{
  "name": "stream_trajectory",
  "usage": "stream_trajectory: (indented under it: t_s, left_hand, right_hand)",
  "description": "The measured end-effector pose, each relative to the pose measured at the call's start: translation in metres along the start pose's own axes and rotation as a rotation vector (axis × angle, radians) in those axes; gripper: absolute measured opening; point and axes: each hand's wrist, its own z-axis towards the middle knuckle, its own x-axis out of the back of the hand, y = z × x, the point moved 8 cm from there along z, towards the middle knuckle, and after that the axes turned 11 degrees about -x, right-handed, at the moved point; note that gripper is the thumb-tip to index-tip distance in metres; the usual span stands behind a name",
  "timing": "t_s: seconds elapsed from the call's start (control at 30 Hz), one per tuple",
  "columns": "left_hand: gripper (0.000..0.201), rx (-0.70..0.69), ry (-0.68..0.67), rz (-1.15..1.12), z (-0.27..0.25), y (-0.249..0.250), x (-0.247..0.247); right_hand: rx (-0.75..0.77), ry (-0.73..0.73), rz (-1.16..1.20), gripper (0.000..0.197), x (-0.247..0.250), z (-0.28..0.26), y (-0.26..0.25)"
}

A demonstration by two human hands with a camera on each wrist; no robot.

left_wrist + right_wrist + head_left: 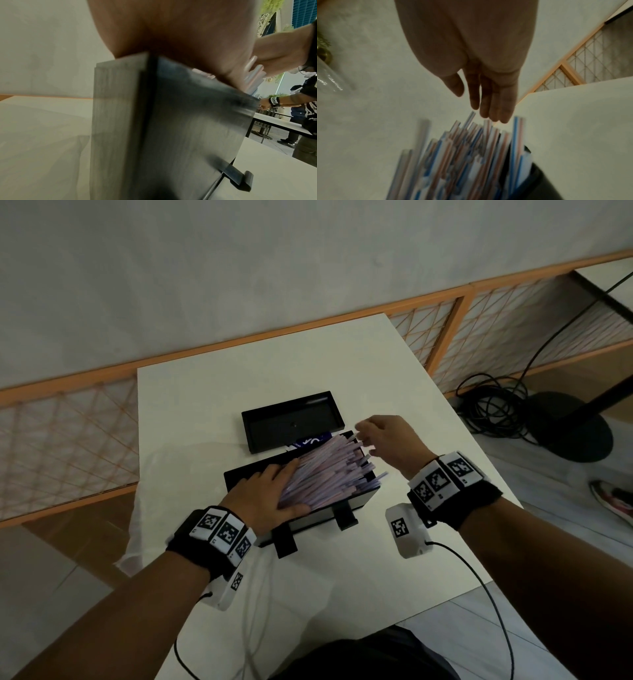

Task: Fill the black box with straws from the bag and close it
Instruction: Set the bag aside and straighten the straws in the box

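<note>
left hand (265, 501) flat, pressing straws (329, 470) piled in black box (359, 501), right hand (387, 436) hovering over straw tips, fingers loose, holding nothing, lid (291, 422) behind on surface (239, 378)

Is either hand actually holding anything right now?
No. The left hand lies flat on the straws in the box; the right hand hovers open above their far ends.

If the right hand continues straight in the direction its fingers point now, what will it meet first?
Probably the far ends of the striped plastic straws: the right hand is open, its fingertips just short of them. Beyond lies the black box lid on the white table. Depth is uncertain.
</note>
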Motion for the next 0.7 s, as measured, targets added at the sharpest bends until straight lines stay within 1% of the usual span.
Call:
stream_trajectory:
  t_s: [0.07, 0.1, 0.17, 0.2, 0.23, 0.33, 0.5, 0.57, 0.63, 0.7]
  left_hand:
    - [0.096, 0.002, 0.023, 0.024, 0.002, -0.001, 0.004]
    - [0.091, 0.003, 0.03, 0.028, 0.003, -0.002, 0.005]
    - [0.089, 0.003, 0.034, 0.008, 0.004, 0.0, 0.005]
    - [0.09, 0.001, 0.038, -0.006, 0.005, 0.0, 0.005]
    - [0.091, -0.003, 0.042, -0.021, 0.006, 0.001, 0.006]
    - [0.093, -0.007, 0.037, -0.044, 0.01, 0.002, 0.008]
    - [0.092, -0.004, 0.014, -0.046, 0.012, 0.004, 0.007]
    - [0.091, -0.005, 0.022, -0.097, 0.012, 0.002, 0.006]
    - [0.092, -0.007, 0.038, -0.175, 0.011, 0.0, 0.006]
    - [0.098, -0.013, 0.047, -0.241, 0.009, -0.002, 0.007]
  right_hand:
    - [-0.026, 0.078, -0.092, 0.024, 0.014, -0.004, 0.01]
    - [-0.071, 0.075, -0.147, 0.023, 0.017, -0.006, 0.018]
    - [-0.195, -0.022, -0.19, 0.024, 0.011, -0.013, 0.039]
    - [-0.227, -0.072, -0.187, 0.025, 0.005, -0.016, 0.045]
    - [-0.22, -0.095, -0.193, 0.024, 0.001, -0.018, 0.048]
    - [-0.139, -0.047, -0.239, 0.016, -0.004, -0.021, 0.044]
    - [-0.089, 0.039, -0.272, 0.02, -0.007, -0.023, 0.038]
    - [-0.1, 0.032, -0.191, 0.022, -0.009, -0.024, 0.034]
    - [-0.149, 0.018, -0.037, 0.023, -0.008, -0.022, 0.034]
    - [-0.19, -0.001, 0.047, 0.022, -0.008, -0.021, 0.034]
